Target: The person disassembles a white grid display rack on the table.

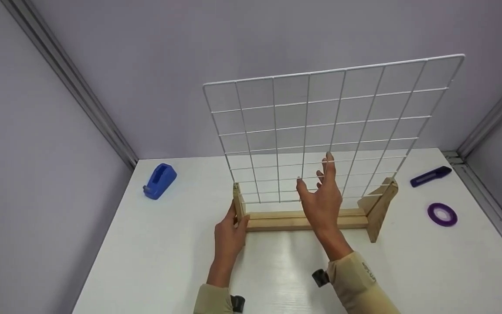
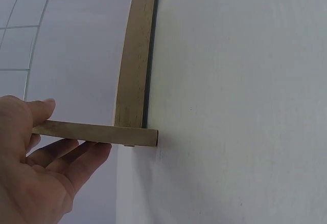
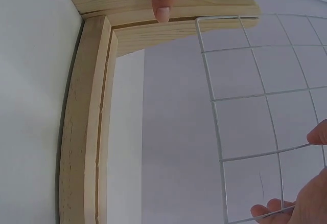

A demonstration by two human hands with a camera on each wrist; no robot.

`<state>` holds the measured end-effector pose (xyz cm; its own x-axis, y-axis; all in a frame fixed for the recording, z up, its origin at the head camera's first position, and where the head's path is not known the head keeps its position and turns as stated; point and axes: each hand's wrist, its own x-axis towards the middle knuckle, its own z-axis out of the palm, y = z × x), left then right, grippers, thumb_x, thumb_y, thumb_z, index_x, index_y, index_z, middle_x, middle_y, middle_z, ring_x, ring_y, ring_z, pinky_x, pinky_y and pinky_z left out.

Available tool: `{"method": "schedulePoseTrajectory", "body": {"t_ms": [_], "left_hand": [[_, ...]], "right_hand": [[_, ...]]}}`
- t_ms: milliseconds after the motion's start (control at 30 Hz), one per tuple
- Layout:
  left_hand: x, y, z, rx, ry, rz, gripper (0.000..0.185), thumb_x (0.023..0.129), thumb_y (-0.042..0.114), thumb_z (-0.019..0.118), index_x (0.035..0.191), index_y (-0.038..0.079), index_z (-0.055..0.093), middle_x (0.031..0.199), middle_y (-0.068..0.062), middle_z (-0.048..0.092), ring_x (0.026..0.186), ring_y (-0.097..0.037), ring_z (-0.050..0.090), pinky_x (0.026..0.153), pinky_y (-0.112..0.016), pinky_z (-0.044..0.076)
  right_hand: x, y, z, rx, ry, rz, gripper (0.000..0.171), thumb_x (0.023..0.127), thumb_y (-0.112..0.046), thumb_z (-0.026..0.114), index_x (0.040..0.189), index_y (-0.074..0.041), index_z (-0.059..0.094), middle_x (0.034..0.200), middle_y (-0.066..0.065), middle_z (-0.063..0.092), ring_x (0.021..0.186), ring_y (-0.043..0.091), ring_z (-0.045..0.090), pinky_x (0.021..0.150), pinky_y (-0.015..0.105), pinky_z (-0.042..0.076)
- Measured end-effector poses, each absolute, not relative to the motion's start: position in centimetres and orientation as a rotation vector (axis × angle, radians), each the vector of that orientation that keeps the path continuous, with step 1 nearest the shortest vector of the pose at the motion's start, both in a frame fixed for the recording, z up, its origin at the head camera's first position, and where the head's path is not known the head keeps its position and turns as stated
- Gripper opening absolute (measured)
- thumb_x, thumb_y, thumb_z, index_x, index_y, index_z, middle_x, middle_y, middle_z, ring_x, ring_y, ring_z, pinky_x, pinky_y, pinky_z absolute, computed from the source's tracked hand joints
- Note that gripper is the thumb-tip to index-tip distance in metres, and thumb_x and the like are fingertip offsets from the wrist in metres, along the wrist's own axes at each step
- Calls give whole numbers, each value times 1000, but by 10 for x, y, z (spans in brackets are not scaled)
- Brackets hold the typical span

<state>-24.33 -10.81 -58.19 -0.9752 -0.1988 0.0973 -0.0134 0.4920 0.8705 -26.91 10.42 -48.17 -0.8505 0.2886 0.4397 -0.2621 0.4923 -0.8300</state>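
Observation:
A white wire grid panel [image 1: 344, 69] leans upright above a wooden stand with a grooved base bar [image 1: 277, 224]. Its side edges run at the left end piece [image 1: 239, 201] and the right end piece [image 1: 382, 209]; the bottom wire is still above the bar. My left hand [image 1: 228, 237] grips the left end piece, thumb on one face and fingers on the other, clearest in the left wrist view. With thumb and fingers at the lower wires, my right hand [image 1: 324, 205] holds the grid. In the right wrist view, a grid corner meets the groove of the left end piece [image 3: 184, 9].
On the white table [image 1: 155, 261], a blue tape dispenser [image 1: 162, 179] lies at the left. To the right are a dark slotted handle-shaped tool [image 1: 440, 173] and a purple ring [image 1: 450, 217]. Grey walls with metal rails [image 1: 81, 93] border the table's back and sides.

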Motion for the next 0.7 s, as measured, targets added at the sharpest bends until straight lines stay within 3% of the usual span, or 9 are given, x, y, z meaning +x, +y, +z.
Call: {"method": "schedulePoseTrajectory", "body": {"t_ms": [700], "left_hand": [[-242, -111, -583, 125, -2522, -1468, 64, 101, 27, 63, 156, 6, 38, 146, -20, 56, 120, -36, 67, 91, -42, 61]], "right_hand": [[-270, 103, -467, 46, -2120, 1306, 84, 89, -12, 77, 159, -22, 31, 156, 13, 49, 124, 31, 64, 96, 49, 57]]}}
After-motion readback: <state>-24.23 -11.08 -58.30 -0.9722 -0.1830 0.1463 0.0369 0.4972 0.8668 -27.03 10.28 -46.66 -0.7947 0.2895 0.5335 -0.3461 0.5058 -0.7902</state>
